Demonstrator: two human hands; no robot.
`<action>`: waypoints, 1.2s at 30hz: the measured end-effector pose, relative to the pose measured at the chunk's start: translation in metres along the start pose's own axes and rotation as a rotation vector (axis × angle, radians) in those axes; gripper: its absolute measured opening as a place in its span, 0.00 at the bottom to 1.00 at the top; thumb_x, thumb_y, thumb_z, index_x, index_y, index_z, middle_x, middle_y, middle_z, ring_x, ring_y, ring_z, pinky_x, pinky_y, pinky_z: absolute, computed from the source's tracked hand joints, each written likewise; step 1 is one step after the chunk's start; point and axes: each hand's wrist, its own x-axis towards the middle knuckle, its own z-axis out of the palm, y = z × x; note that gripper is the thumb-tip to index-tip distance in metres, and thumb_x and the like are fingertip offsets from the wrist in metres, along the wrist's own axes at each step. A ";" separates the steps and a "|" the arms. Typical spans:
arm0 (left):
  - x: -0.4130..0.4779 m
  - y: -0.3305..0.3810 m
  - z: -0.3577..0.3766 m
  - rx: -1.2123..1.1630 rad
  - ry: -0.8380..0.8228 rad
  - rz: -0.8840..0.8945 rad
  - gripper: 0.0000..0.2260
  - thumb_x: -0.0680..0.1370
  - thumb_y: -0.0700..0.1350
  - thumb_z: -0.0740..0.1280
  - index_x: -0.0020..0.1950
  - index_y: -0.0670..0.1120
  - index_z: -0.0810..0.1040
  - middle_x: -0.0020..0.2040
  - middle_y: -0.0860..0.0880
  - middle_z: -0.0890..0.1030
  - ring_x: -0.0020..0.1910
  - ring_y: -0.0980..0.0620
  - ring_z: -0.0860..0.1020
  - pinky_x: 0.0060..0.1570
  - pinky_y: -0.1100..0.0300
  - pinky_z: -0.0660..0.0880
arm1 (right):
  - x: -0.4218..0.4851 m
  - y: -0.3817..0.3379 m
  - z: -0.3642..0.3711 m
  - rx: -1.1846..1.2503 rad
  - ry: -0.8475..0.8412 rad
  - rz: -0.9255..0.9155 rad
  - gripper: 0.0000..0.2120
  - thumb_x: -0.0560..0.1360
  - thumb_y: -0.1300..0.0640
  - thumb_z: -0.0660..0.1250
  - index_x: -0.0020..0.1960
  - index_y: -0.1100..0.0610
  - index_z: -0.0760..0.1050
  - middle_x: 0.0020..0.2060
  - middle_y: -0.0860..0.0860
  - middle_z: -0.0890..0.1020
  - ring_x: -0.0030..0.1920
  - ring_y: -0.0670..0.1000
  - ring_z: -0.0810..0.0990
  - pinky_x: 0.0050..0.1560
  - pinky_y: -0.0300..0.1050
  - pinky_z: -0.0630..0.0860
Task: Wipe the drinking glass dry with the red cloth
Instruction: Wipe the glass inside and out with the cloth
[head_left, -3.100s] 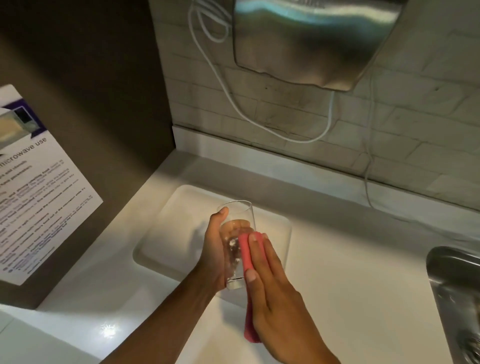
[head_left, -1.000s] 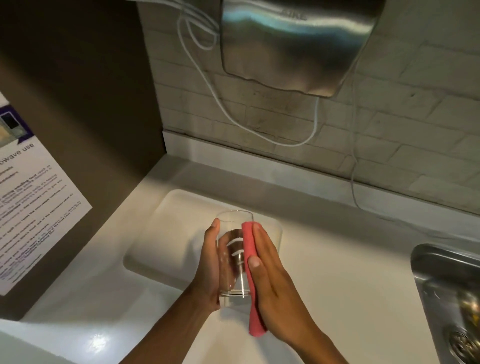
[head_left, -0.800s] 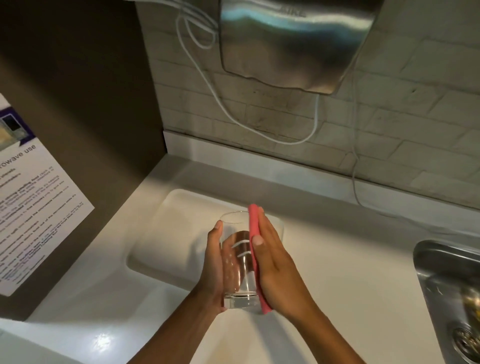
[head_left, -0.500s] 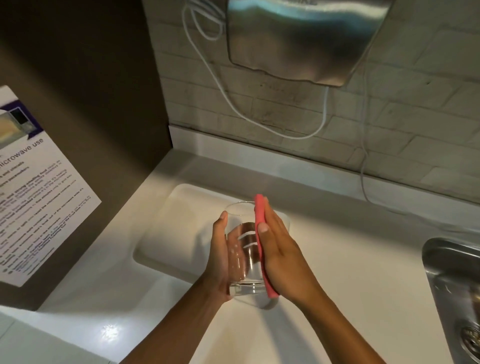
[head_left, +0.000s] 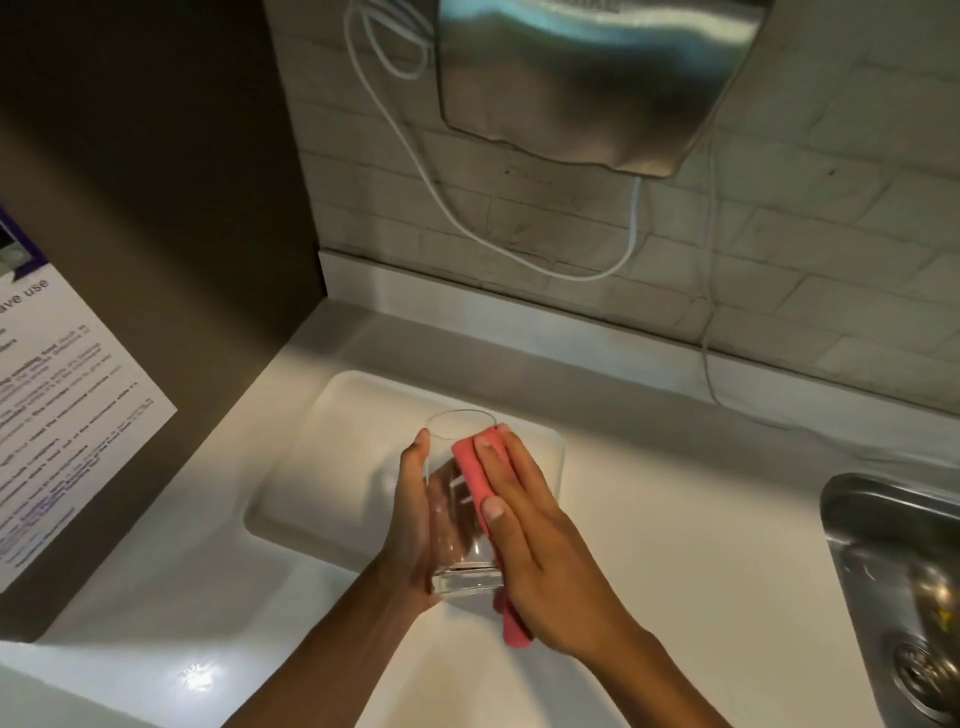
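A clear drinking glass (head_left: 457, 525) is held above the white counter, its mouth tilted away from me. My left hand (head_left: 410, 525) grips its left side, thumb up near the rim. A folded red cloth (head_left: 470, 467) lies along the glass's right side, from just below the rim down past the base. My right hand (head_left: 540, 551) presses the cloth flat against the glass with straight fingers, and covers most of the cloth.
A shallow white tray (head_left: 332, 441) lies on the counter (head_left: 675, 545) under the glass. A steel sink (head_left: 904, 587) sits at the right. A steel wall unit (head_left: 587, 78) and white cable (head_left: 467, 218) hang on the brick wall. A printed notice (head_left: 57, 415) is on the left panel.
My right hand slid the red cloth up the glass's side toward the rim, then back down, so its lower end now hangs below the base. The left hand kept its grip.
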 end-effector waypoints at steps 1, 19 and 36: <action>0.000 -0.003 0.000 0.005 0.014 -0.013 0.34 0.79 0.70 0.59 0.63 0.45 0.87 0.64 0.35 0.84 0.61 0.36 0.84 0.65 0.37 0.78 | 0.003 0.000 -0.003 0.026 0.001 0.038 0.23 0.81 0.33 0.40 0.75 0.24 0.41 0.78 0.28 0.42 0.77 0.31 0.44 0.75 0.35 0.47; -0.003 0.002 0.000 -0.051 -0.028 -0.014 0.35 0.78 0.72 0.60 0.57 0.42 0.88 0.53 0.38 0.88 0.52 0.39 0.87 0.50 0.45 0.84 | -0.018 -0.007 0.005 0.107 -0.033 0.063 0.24 0.82 0.33 0.41 0.77 0.28 0.46 0.77 0.26 0.44 0.75 0.28 0.42 0.70 0.25 0.43; -0.001 -0.021 -0.010 -0.102 0.105 -0.051 0.34 0.78 0.73 0.58 0.46 0.45 0.90 0.42 0.43 0.89 0.40 0.44 0.89 0.36 0.49 0.86 | -0.018 -0.010 0.005 0.205 -0.034 0.242 0.29 0.78 0.35 0.43 0.79 0.35 0.51 0.78 0.31 0.51 0.77 0.34 0.52 0.62 0.16 0.43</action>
